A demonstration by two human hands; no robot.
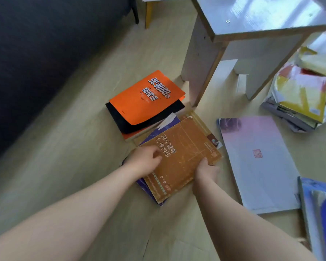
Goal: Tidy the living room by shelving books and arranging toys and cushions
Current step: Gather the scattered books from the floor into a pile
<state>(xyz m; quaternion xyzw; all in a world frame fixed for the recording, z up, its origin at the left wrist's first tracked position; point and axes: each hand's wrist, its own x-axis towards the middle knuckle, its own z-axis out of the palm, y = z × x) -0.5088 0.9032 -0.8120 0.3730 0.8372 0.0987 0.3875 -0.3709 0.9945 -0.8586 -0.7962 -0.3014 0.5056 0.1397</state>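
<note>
We judge the tidying to be at an early stage: no book is shelved, and no shelf, toy or cushion is in view. The left hand [145, 161] curls over the left edge of the brown book [184, 147] and the right hand [205, 170] grips its near right edge. This book lies on a purple book [166, 125]. Whether the fingers reach under that one too, we cannot tell.

Left to gather are the orange book [149, 97] on its small stack just behind, the pale book [258, 166] beside, a blue book [320, 213] and a loose pile [301, 98] further right.

All lie on a pale wood-look floor [73, 147], near a grey stool [252, 25] and a dark sofa [26, 53].
</note>
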